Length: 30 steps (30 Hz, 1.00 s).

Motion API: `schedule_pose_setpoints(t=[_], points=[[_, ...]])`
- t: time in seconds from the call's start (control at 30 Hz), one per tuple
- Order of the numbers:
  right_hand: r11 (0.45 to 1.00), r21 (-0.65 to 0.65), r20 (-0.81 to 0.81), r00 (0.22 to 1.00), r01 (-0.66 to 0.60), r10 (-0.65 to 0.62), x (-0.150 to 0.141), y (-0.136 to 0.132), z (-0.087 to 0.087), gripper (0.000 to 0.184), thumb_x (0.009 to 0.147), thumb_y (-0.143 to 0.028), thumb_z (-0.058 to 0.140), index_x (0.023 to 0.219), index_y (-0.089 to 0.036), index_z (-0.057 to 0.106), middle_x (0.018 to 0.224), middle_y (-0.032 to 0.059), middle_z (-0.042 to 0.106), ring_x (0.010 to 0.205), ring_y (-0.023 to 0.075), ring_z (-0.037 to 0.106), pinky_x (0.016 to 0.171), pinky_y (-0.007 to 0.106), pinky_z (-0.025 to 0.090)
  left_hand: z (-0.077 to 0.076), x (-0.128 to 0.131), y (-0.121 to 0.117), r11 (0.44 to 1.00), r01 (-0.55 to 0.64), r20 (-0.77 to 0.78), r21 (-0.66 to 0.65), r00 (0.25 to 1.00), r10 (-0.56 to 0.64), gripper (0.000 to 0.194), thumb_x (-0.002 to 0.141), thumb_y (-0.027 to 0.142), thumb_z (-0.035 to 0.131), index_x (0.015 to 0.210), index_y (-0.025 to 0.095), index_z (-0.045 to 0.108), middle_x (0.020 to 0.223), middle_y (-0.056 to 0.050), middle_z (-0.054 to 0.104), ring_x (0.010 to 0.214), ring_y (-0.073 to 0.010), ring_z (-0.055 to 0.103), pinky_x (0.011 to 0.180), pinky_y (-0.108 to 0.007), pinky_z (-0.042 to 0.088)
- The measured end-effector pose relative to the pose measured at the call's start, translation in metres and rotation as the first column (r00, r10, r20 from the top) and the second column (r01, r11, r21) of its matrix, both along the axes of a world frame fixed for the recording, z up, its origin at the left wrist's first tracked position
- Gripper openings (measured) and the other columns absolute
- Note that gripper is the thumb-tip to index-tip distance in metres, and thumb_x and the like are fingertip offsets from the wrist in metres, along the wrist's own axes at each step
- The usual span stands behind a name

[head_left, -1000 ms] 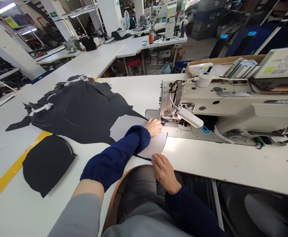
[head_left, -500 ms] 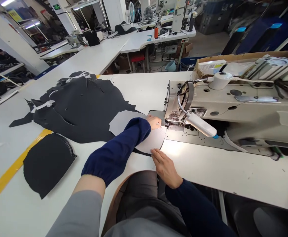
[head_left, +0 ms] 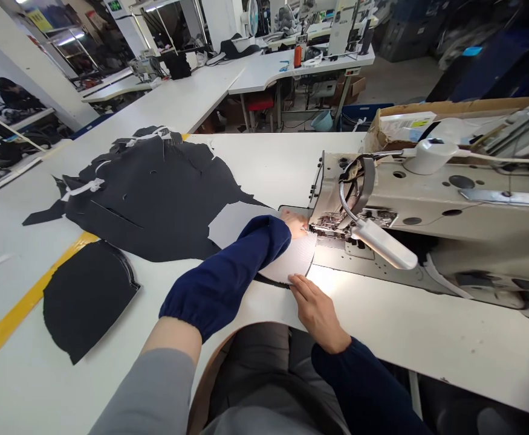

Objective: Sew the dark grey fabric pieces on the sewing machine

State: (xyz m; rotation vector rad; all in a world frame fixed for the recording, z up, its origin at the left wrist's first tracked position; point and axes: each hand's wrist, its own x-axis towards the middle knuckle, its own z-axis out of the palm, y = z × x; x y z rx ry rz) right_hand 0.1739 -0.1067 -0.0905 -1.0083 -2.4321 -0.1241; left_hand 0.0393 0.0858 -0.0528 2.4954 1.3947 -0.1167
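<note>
Beside the needle area of the sewing machine (head_left: 359,220), my left hand (head_left: 295,223) is closed on the far edge of a white-backed fabric panel (head_left: 286,260), its fingertips partly hidden. Along the near edge of this panel lies my right hand (head_left: 321,314), fingers stretched out and flat. A dark layer shows under the panel's curved rim. The machine's lamp (head_left: 384,243) lights the panel close to the needle. My left forearm, in a navy sleeve cover (head_left: 228,278), crosses over part of the panel.
Left of my arm, a large pile of black fabric (head_left: 164,193) spreads across the white table (head_left: 268,154). A black stitched panel (head_left: 89,299) rests nearer to me by a yellow tape strip (head_left: 67,266). Behind the machine stands a cardboard box (head_left: 386,118) with things inside.
The whole view has shifted, so the table and machine appear farther right. Both hands keep nearly the same places on the panel.
</note>
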Motion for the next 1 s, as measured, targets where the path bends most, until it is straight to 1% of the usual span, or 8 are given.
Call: schedule_pose_setpoints(t=[0.2,0.37,0.47,0.53,0.6,0.77,0.87,1.0], points=[[0.998,-0.056,-0.003,1.000,-0.011,0.011,0.000,0.002,-0.003,0.044,0.082,0.004,0.030,0.103,-0.012,0.065,0.120,0.0089,0.060,0.113,0.0197,0.053,0.095,0.033,0.049,-0.003,0.003,0.003,0.999,-0.039,0.016,0.018,0.999,0.039,0.019,0.083,0.028,0.053,0.088,0.013,0.065,0.099,-0.006,0.067,0.101,-0.0226,0.058,0.095,-0.040,0.033],[1.000,0.010,-0.003,1.000,0.000,0.000,0.000,0.004,-0.002,0.041,0.084,0.003,0.030,0.100,-0.011,0.065,0.120,0.0103,0.060,0.112,0.0214,0.052,0.093,0.035,0.047,0.013,-0.001,-0.010,0.997,-0.025,0.037,0.078,0.999,0.022,0.020,0.084,0.027,0.053,0.099,0.017,0.063,0.112,-0.006,0.062,0.109,-0.0228,0.054,0.098,-0.040,0.033],[1.000,0.021,-0.023,1.000,0.001,-0.001,-0.001,0.003,0.003,0.038,0.085,0.001,0.031,0.093,-0.012,0.065,0.118,0.0109,0.060,0.112,0.0225,0.050,0.091,0.036,0.045,0.024,-0.022,-0.042,0.972,0.171,0.050,0.162,0.982,-0.181,0.040,0.084,0.037,0.057,0.119,0.017,0.054,0.134,-0.010,0.049,0.124,-0.0254,0.042,0.106,-0.042,0.025],[0.998,-0.024,-0.044,0.997,0.055,-0.056,-0.004,-0.002,0.006,0.033,0.086,-0.002,0.033,0.086,-0.013,0.064,0.112,0.0117,0.059,0.106,0.0234,0.050,0.086,0.037,0.044,0.027,-0.041,-0.069,0.914,0.369,0.038,0.166,0.924,-0.380,0.058,0.082,0.050,0.058,0.127,0.015,0.048,0.140,-0.013,0.042,0.127,-0.0268,0.038,0.108,-0.042,0.025],[0.986,-0.081,-0.046,0.988,0.142,-0.146,-0.007,-0.009,0.008,0.028,0.088,-0.006,0.037,0.084,-0.014,0.063,0.104,0.0120,0.058,0.096,0.0235,0.051,0.078,0.037,0.044,0.023,-0.058,-0.093,0.865,0.482,0.014,0.140,0.872,-0.489,0.063,0.083,0.054,0.054,0.130,0.014,0.044,0.142,-0.014,0.040,0.130,-0.0275,0.036,0.106,-0.042,0.030],[0.963,-0.127,-0.028,0.970,0.238,-0.243,-0.014,-0.026,0.007,0.024,0.090,-0.013,0.044,0.107,-0.012,0.060,0.092,0.0107,0.055,0.087,0.0227,0.050,0.075,0.039,0.043,0.012,-0.072,-0.122,0.879,0.454,-0.044,0.145,0.890,-0.453,0.040,0.089,0.024,0.044,0.129,0.013,0.047,0.142,-0.011,0.041,0.134,-0.0255,0.033,0.109,-0.037,0.032],[0.968,-0.083,-0.052,0.969,0.235,-0.240,-0.020,-0.033,0.004,0.024,0.090,-0.012,0.044,0.106,-0.008,0.060,0.101,0.0150,0.056,0.100,0.0264,0.050,0.088,0.045,0.042,0.013,-0.067,-0.125,0.895,0.422,-0.044,0.142,0.906,-0.420,0.046,0.086,0.010,0.039,0.130,0.017,0.048,0.142,-0.005,0.043,0.134,-0.0206,0.034,0.110,-0.032,0.033],[0.986,0.004,-0.049,0.985,0.165,-0.164,-0.034,-0.039,-0.004,0.028,0.090,-0.014,0.045,0.112,-0.003,0.058,0.121,0.0223,0.052,0.119,0.0319,0.044,0.099,0.048,0.038,0.016,-0.062,-0.124,0.892,0.436,-0.091,0.118,0.899,-0.428,0.051,0.087,0.010,0.036,0.136,0.021,0.043,0.143,-0.003,0.042,0.133,-0.0203,0.036,0.106,-0.035,0.038]])
